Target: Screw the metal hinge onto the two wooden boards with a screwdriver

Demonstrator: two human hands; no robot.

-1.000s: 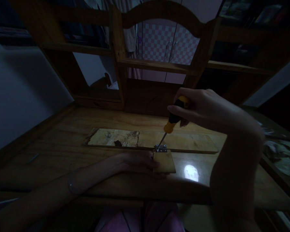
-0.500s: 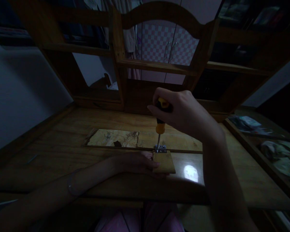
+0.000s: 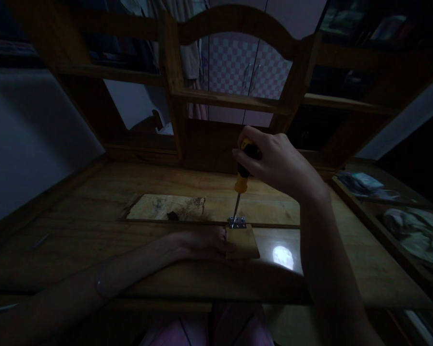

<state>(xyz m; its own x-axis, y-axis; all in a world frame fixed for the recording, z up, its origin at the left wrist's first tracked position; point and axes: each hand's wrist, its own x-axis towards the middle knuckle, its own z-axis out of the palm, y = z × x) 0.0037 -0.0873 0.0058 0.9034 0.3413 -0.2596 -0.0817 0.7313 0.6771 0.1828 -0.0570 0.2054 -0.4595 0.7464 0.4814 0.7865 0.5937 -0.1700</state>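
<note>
Desk (image 3: pixel 86 206) wood stretches from the board (image 3: pixel 169 207) at nine o'clock toward the wall (image 3: pixel 39 125); the shelf (image 3: pixel 231 98) rises at twelve. From the hinge (image 3: pixel 238 223), your right hand (image 3: pixel 274 161) sits at one o'clock, closed around the screwdriver (image 3: pixel 241 178), its tip on the hinge. At eight, your left hand (image 3: pixel 207 242) grips the block (image 3: pixel 242 241) by its left side. The block sits at six, between the hinge and the desk's near edge. The hinge reaches the board's near edge.
</note>
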